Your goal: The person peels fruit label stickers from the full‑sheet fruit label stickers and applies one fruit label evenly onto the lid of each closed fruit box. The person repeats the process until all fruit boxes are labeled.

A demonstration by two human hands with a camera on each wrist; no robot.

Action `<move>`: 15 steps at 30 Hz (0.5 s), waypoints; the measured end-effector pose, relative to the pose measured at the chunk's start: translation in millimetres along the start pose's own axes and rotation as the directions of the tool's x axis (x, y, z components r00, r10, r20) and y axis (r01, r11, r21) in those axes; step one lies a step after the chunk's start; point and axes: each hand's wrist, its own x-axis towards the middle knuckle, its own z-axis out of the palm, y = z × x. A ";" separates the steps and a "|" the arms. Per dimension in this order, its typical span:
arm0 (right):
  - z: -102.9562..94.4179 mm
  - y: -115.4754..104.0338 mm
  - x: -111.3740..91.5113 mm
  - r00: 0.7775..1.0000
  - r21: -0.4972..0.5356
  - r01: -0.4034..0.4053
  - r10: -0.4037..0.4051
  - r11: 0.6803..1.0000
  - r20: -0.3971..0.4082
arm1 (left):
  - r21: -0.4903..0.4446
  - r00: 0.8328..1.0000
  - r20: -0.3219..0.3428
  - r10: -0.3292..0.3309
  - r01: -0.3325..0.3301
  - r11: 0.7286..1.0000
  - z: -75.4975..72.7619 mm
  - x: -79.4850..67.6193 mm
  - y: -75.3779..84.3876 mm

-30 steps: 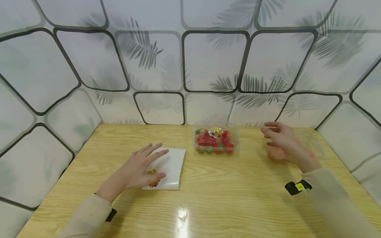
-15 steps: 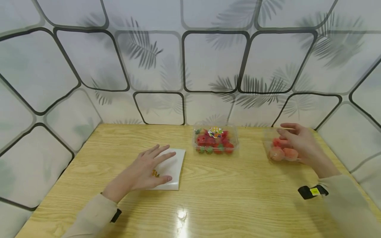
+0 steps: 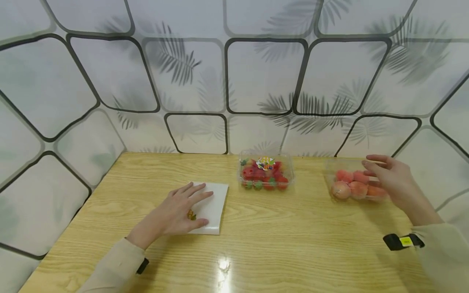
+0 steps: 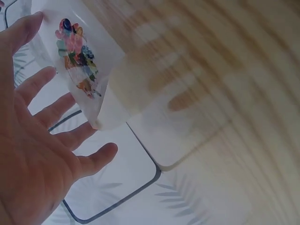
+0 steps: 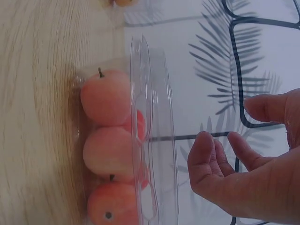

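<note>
My left hand [image 3: 170, 213], fingers spread, is palm down over a white sheet [image 3: 214, 207] lying on the table. A colourful fruit-print sticker [image 4: 77, 56] shows on the sheet in the left wrist view, close to the fingertips. Over the right end of a clear plastic box [image 3: 331, 165] hovers my right hand [image 3: 399, 185], its fingers loosely bent and nothing between them. Several pinkish-red apples [image 5: 110, 150] sit in that box, and its clear lid edge [image 5: 140, 93] shows beside the fruit in the right wrist view.
Near the table's back edge stands a clear lidded box [image 3: 291, 173] of strawberries [image 3: 258, 175] with a fruit sticker [image 3: 265, 163] on top. The wooden table [image 3: 275, 244] meets a patterned cloth wall [image 3: 264, 77] at the back and sides.
My right hand has moved right across the apple box, uncovering more of the apples. My left hand has shifted slightly right over the white sheet.
</note>
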 end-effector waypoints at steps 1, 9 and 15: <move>-2.1 1.6 -0.1 1.000 -0.003 0.003 -0.003 1.000 -0.005 | 0.004 1.000 0.004 -0.007 0.007 1.000 0.3 -0.5 -1.6; -19.7 14.4 -2.4 1.000 0.195 -0.011 0.012 0.981 -0.005 | 0.043 0.999 0.000 -0.055 0.055 0.998 -0.2 -5.7 -18.3; -30.3 19.9 -5.2 0.996 0.143 -0.023 0.034 0.989 -0.082 | 0.050 0.997 -0.018 -0.080 0.080 0.996 -5.3 -8.7 -24.5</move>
